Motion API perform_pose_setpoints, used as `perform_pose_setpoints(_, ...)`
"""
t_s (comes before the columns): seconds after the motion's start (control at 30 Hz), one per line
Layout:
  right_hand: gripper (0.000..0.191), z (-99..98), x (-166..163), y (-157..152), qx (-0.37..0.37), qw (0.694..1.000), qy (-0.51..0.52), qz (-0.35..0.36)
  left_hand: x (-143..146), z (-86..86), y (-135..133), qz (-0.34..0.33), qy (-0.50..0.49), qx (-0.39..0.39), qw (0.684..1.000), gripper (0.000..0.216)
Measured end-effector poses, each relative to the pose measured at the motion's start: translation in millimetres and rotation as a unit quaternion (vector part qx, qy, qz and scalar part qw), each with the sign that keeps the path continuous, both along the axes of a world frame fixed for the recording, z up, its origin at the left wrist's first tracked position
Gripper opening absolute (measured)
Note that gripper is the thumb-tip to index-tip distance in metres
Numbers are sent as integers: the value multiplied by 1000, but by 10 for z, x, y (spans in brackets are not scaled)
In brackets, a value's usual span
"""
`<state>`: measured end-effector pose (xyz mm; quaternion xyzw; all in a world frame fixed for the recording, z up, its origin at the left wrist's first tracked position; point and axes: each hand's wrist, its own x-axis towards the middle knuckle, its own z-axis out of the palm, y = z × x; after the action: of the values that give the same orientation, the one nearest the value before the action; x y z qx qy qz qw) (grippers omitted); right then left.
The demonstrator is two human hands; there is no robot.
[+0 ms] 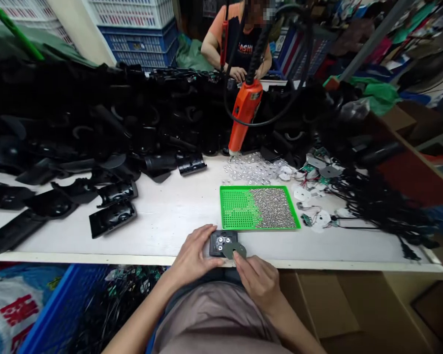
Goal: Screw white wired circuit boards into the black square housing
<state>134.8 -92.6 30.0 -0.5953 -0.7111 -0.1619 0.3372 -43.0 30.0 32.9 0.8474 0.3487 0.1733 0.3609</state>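
My left hand [192, 255] grips a small black square housing [221, 241] at the table's near edge, fingers curled round its left side. Round clear lenses show in the housing's top face. My right hand [257, 280] pinches a small grey-green round board [234, 250] and holds it over the housing's lower right corner. Just beyond lies a green tray [239, 209], its right half covered with several small silver screws [273, 207].
An orange powered screwdriver [243, 113] hangs on a black coiled cable above a heap of clear lenses [249, 169]. Black plastic shells [96, 128] pile across the left and back. Round boards with wires [317, 206] lie right. Another person [239, 44] works opposite. A blue crate [62, 314] sits below.
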Motion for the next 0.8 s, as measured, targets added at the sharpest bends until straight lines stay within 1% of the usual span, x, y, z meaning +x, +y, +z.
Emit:
perform_pose_setpoints(0.07,17,-52,-48,99,-8,1000,-19,4,47,-110,17,-12,15,17,1000,75)
perform_pose_setpoints(0.17,17,-106,-102,173,-45,997,-56,-2,136,-195,-48,18,16,36,999,65)
perform_pose_setpoints(0.3,19,-99,-103,151,-85,991,-98,-24,164,-193,-114,29,6,32,999,64)
perform_pose_setpoints(0.43,20,-64,-67,130,-71,992,-107,-12,147,-189,-102,30,4,18,999,65)
perform_pose_setpoints(0.63,23,-49,-51,141,-68,991,-112,-6,161,-189,-96,29,5,10,1000,63)
perform_pose_setpoints(0.8,23,-57,-77,134,-83,992,-96,-14,157,-165,-82,21,7,-1,1000,64)
